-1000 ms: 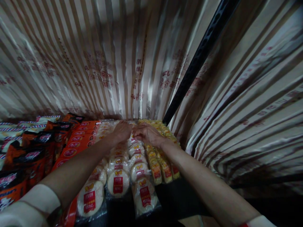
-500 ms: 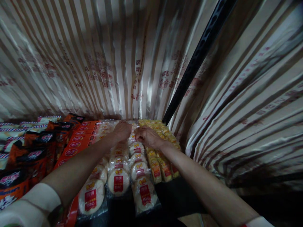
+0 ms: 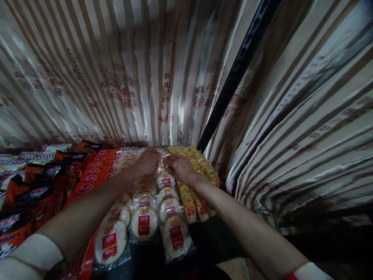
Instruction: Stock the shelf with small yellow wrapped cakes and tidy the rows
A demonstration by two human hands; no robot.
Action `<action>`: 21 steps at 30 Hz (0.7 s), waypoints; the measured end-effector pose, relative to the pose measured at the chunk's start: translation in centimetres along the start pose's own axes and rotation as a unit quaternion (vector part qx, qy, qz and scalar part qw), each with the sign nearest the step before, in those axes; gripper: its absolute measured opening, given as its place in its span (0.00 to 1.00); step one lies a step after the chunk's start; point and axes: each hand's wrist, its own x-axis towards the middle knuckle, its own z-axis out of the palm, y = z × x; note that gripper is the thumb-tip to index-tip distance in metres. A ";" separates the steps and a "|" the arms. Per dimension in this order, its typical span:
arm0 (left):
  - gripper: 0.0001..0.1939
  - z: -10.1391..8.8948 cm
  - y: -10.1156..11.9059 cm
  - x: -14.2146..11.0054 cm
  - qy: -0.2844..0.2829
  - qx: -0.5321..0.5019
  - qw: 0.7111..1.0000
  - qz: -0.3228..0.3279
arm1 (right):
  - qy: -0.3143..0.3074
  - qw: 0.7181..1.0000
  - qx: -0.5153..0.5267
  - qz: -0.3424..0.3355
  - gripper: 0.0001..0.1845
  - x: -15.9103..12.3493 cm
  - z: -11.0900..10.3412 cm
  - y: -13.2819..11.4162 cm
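Observation:
Both my hands are at the far end of a row of clear-wrapped rice crackers [image 3: 171, 204], where the packets overlap front to back. My left hand [image 3: 148, 161] is closed at the row's left side, its fingertips mostly hidden. Close to its right, my right hand [image 3: 180, 166] has its fingers curled and pressed together at the same row's back packet. That packet shows only in part between the hands. Another row of rice crackers [image 3: 144, 221] lies under my left forearm, and a third rice cracker row [image 3: 110, 241] is further left.
Yellow snack packets [image 3: 189, 206] stand in rows to the right. Orange packets [image 3: 93, 171] and orange-black bags [image 3: 37, 194] fill the left. A black perforated post [image 3: 230, 97] rises behind, before striped sheeting [image 3: 140, 77]. The black shelf [image 3: 215, 241] shows in front.
The view has shifted slightly, so the shelf goods appear a little further left. Both hands stay at the back of the same row, with the right fingers slightly changed in pose.

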 end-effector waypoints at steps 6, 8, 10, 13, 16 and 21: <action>0.07 0.1 -0.6 -0.8 0.001 -0.029 0.996 0.081 | -0.007 1.000 -0.013 0.018 0.05 0.1 -0.4 -0.3; 0.06 0.5 -0.9 -1.1 0.003 -0.044 0.996 0.074 | -0.009 1.000 -0.020 0.019 0.06 0.1 -0.3 -0.3; 0.05 1.0 -1.1 -1.2 0.006 -0.057 0.996 0.064 | -0.009 1.000 -0.026 0.014 0.06 0.1 -0.2 -0.3; 0.05 1.6 -1.1 -1.2 0.016 -0.059 0.997 0.054 | 0.010 1.000 -0.029 0.000 0.06 0.1 -0.2 -0.3; 0.05 1.8 -0.9 -1.2 0.014 -0.043 0.997 0.055 | 0.041 0.999 -0.015 -0.027 0.08 -0.1 -0.1 -0.3; 0.06 1.5 -0.7 -1.3 0.009 -0.026 0.998 0.056 | 0.013 0.994 0.033 -0.104 0.07 -0.8 -0.3 -0.4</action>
